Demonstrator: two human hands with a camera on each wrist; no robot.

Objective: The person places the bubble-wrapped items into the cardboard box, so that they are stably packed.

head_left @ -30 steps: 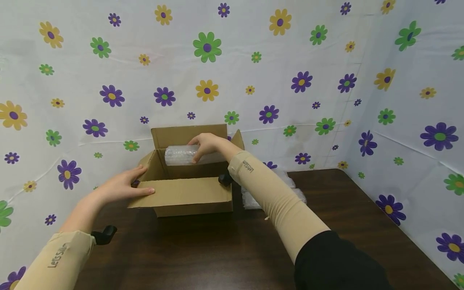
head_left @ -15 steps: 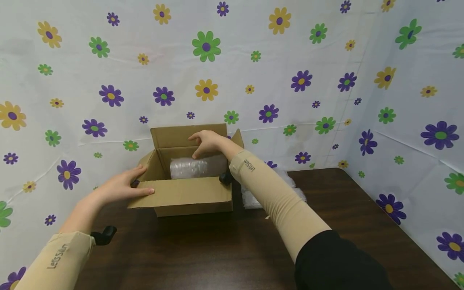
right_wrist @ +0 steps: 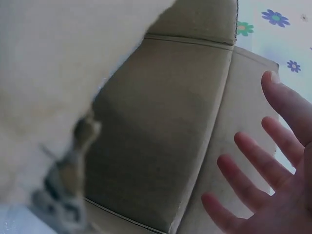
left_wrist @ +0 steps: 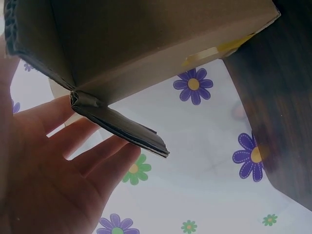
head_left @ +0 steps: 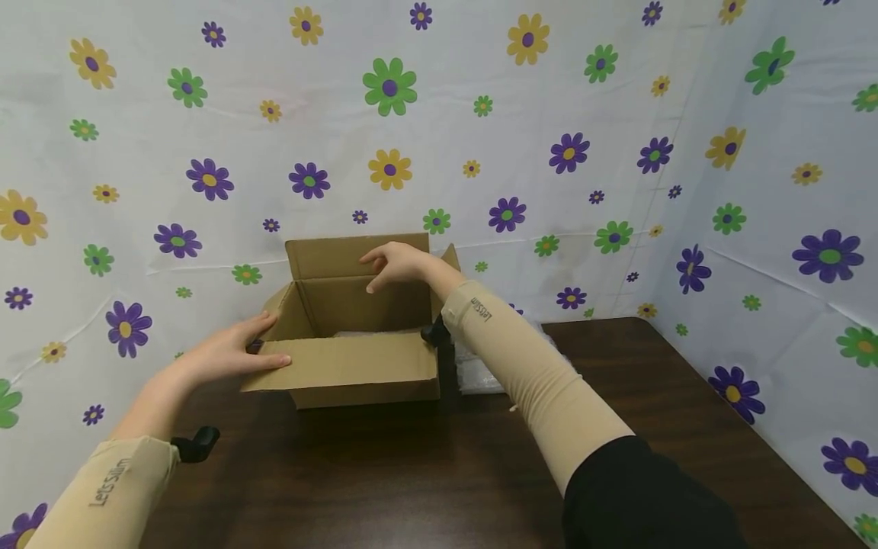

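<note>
Your left hand [head_left: 229,351] grips the corner of the open cardboard box [head_left: 366,394] — plain brown, with corrugated edges — on the dark table [head_left: 411,473]; your right hand [head_left: 400,264] hovers above it, grasping nothing; inside, only a pale sliver of clear wrap [head_left: 351,333] shows over the front flap [head_left: 357,361]; your right sleeve [head_left: 538,381] partly covers the plastic packs [head_left: 476,375] beside the box.

You face a white wall [head_left: 439,137] patterned with purple, green and yellow flowers; your box [head_left: 363,362] is tan with a yellow strip [left_wrist: 237,44], your table [head_left: 425,480] dark brown, the wrap [head_left: 475,375] whitish, your forearm sleeves [head_left: 113,488] beige with dark lettering, and your right upper sleeve [head_left: 638,492] black
</note>
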